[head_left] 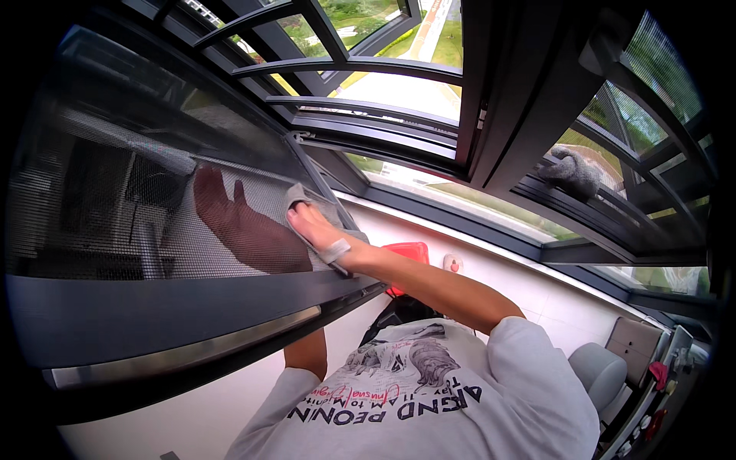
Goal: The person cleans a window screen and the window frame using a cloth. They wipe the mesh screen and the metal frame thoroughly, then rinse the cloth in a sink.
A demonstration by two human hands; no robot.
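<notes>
Mesh screen (pixel 165 138) sits nearest, right hand (pixel 308 222) holding grey cloth (pixel 296 193) against its edge, left hand (pixel 244 218) behind the mesh, flat, thumb spread, contact unclear.

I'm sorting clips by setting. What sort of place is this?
Likely an upstairs room at home: a barred window overlooking greenery, a mesh screen, and a rounded grey seat.

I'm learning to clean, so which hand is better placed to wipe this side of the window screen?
Probably the right hand: it's on this side with the gray cloth; the left hand shows behind the window screen.
</notes>
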